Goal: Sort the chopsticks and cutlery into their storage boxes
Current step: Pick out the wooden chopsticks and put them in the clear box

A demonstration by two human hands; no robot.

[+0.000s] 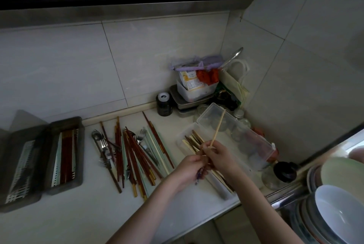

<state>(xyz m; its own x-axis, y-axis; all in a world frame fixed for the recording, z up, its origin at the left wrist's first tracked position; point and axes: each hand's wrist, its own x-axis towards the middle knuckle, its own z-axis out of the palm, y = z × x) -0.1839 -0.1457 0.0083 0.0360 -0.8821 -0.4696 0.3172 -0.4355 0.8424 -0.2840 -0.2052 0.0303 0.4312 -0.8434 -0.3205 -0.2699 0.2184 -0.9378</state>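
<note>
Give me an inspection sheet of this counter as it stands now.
Surface: pale counter, dimly lit.
Job's things: loose pile of chopsticks and cutlery mid-counter; dark box at left, part filled, its lid lying beside it; clear box at right holding pale chopsticks, lid raised.
Clutter: jars, a dark bottle and stacked containers in the corner.
Grippers: right hand pinches one pale chopstick, tip up; left hand grips something thin, unclear what.
Cables: nothing seen.
Surroundings: tiled walls; bowls stacked at right.
</note>
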